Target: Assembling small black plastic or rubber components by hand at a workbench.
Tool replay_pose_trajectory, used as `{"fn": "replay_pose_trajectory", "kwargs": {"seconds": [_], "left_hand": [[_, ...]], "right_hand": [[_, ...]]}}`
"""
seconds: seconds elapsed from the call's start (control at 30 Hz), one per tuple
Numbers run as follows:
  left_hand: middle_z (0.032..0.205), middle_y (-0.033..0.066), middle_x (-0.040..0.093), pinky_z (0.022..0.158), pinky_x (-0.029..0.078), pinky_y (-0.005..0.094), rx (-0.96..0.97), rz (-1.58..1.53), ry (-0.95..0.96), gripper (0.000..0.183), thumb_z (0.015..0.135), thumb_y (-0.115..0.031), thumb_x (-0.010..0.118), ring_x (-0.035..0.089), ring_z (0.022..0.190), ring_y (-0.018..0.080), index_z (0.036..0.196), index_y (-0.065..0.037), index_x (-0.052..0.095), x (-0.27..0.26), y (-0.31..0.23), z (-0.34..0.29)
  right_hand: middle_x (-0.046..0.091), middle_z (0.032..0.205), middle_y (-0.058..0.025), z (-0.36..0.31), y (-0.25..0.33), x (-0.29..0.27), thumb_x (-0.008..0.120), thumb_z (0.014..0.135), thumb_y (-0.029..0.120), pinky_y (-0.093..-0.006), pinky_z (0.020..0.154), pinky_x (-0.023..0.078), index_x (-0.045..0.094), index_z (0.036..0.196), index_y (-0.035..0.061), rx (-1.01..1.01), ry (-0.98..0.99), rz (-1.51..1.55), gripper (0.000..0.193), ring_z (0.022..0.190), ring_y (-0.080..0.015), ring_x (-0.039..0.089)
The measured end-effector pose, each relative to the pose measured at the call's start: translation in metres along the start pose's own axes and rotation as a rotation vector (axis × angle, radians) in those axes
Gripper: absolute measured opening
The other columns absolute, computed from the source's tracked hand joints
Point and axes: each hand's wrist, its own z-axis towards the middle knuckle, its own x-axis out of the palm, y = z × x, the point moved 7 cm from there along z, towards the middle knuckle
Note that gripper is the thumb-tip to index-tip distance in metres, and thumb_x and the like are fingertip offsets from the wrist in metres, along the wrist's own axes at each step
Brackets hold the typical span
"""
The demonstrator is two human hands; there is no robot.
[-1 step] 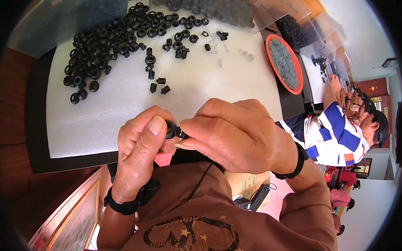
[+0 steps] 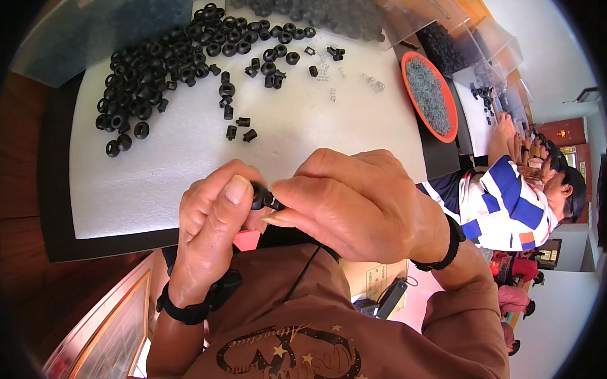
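Observation:
Close to the table's front edge, my left hand (image 2: 212,216) is closed around a round black cord-lock body (image 2: 257,195), thumb on top. My right hand (image 2: 360,205) pinches a small black cord-lock plunger (image 2: 273,202) against the side of that body. The fingers partly cover both pieces, so how far the plunger sits inside cannot be told. Beyond my hands lies a big heap of round black bodies (image 2: 143,84) on a white foam sheet (image 2: 170,191). Loose black plungers (image 2: 242,122) and small metal springs (image 2: 373,82) are scattered to its right.
An orange-red bowl (image 2: 406,74) full of springs stands at the right. Clear plastic bins (image 2: 122,29) line the back of the table. A red object (image 2: 246,239) shows below my left hand. Another person (image 2: 510,197) works to the right, hands at a neighbouring table.

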Motion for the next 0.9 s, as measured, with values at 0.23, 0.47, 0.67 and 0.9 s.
{"fn": "replay_pose_trajectory", "kwargs": {"seconds": [0.23, 0.47, 0.67, 0.9], "left_hand": [[0.065, 0.0013, 0.048, 0.055, 0.035, 0.0238, 0.019, 0.123, -0.008, 0.046, 0.098, -0.041, 0.042, 0.043, 0.059, 0.0085, 0.079, 0.000, 0.052, -0.001, 0.000, 0.001], [0.065, 0.0025, 0.048, 0.056, 0.036, 0.0243, 0.038, 0.165, 0.021, 0.048, 0.097, -0.043, 0.042, 0.043, 0.059, 0.0095, 0.079, 0.000, 0.052, 0.000, -0.002, 0.000], [0.066, 0.0035, 0.049, 0.058, 0.038, 0.0242, -0.002, 0.183, -0.049, 0.050, 0.097, -0.044, 0.043, 0.045, 0.060, 0.0102, 0.079, 0.001, 0.052, 0.001, -0.001, -0.003], [0.068, 0.0035, 0.049, 0.056, 0.038, 0.0250, 0.042, 0.200, 0.054, 0.048, 0.097, -0.042, 0.043, 0.045, 0.059, 0.0096, 0.082, 0.002, 0.054, 0.000, 0.000, -0.004]], "right_hand": [[0.053, 0.069, -0.0087, -0.002, 0.003, 0.000, 0.079, 0.066, 0.006, -0.0277, 0.037, 0.040, 0.060, 0.090, -0.0050, -0.052, -0.020, 0.008, 0.033, 0.045, -0.0174, 0.052], [0.044, 0.067, -0.0070, -0.002, 0.006, 0.002, 0.061, 0.072, 0.005, -0.0303, 0.037, 0.041, 0.049, 0.075, -0.0012, -0.005, 0.034, -0.070, 0.014, 0.048, -0.0184, 0.052], [0.045, 0.068, -0.0078, -0.004, 0.009, 0.004, 0.061, 0.070, 0.005, -0.0302, 0.037, 0.041, 0.049, 0.075, -0.0012, -0.024, 0.026, -0.075, 0.014, 0.050, -0.0182, 0.054], [0.054, 0.068, -0.0104, 0.006, -0.001, -0.001, 0.064, 0.076, 0.010, -0.0334, 0.044, 0.045, 0.052, 0.085, -0.0020, 0.131, 0.158, 0.093, 0.020, 0.053, -0.0260, 0.058]]}}
